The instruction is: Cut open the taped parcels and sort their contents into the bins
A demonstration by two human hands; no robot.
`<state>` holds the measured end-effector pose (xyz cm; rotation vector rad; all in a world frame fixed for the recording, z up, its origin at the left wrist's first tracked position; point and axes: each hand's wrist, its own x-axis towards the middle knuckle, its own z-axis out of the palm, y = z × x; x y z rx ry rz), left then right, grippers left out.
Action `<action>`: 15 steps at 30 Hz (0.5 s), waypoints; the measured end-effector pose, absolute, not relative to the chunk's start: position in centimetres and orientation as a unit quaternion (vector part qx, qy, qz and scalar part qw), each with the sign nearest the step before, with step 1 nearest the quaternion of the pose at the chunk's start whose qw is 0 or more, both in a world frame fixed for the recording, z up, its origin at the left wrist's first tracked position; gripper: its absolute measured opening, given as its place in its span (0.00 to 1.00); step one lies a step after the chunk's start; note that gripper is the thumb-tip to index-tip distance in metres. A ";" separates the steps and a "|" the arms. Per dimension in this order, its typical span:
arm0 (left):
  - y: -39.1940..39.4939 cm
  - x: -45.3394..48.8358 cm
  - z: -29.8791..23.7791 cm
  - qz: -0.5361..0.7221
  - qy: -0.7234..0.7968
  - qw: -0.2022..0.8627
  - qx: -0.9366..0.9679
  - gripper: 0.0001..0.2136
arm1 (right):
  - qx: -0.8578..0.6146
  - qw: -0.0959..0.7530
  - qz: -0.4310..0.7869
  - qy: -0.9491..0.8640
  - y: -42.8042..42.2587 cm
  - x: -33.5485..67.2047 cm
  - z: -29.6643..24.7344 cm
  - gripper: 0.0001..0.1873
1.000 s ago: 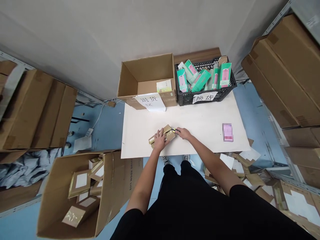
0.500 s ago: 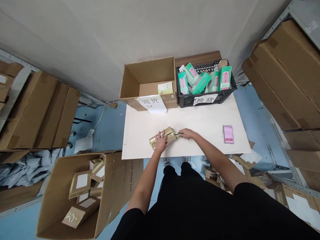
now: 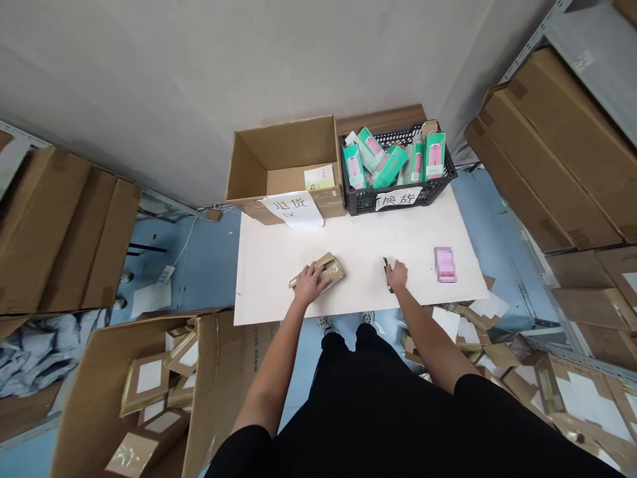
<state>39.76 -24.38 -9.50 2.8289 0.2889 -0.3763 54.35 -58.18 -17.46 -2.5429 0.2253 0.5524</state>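
A small gold-taped cardboard parcel (image 3: pixel 329 269) lies on the white table (image 3: pixel 358 245). My left hand (image 3: pixel 309 284) rests on top of it with the fingers pressed flat on it. My right hand (image 3: pixel 397 274) is off to the right on the table, fingers curled round a small dark cutter (image 3: pixel 387 271) with a yellow tip. A pink phone-sized item (image 3: pixel 444 264) lies further right.
An open cardboard box (image 3: pixel 283 166) with a paper label and a black crate (image 3: pixel 398 189) of green-and-pink product boxes stand at the table's far edge. A large carton of gold parcels (image 3: pixel 149 392) is on the floor at the left. Torn packaging litters the floor at the right. Stacked cartons flank both sides.
My right hand has drawn the cutter away from the parcel to the right and set it down on the table. My left hand stays on the parcel.
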 end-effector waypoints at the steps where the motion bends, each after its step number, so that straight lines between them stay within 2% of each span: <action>1: -24.0 40.0 -9.3 -0.131 0.097 0.142 0.976 0.25 | -0.943 0.267 0.181 0.084 -57.4 53.8 -17.3 0.24; 4: -22.9 40.9 -8.7 -0.146 0.106 0.156 0.971 0.26 | -0.930 0.308 0.196 0.042 -52.7 50.7 -16.5 0.27; 6: -22.1 41.4 -8.5 -0.159 0.123 0.167 0.965 0.31 | -0.883 0.350 0.311 -0.015 -48.2 47.9 -16.1 0.32; 10: -19.7 41.0 -9.0 -0.157 0.157 0.200 0.954 0.37 | -0.859 0.337 0.372 -0.100 -39.2 44.5 -15.2 0.47; 12: -18.0 40.1 -9.4 -0.134 0.187 0.225 0.947 0.40 | -0.865 0.335 0.362 -0.086 -36.0 44.5 -14.8 0.46; 15: -15.6 38.4 -10.1 -0.078 0.252 0.259 0.929 0.41 | -0.885 0.348 0.307 -0.037 -32.8 45.3 -14.2 0.40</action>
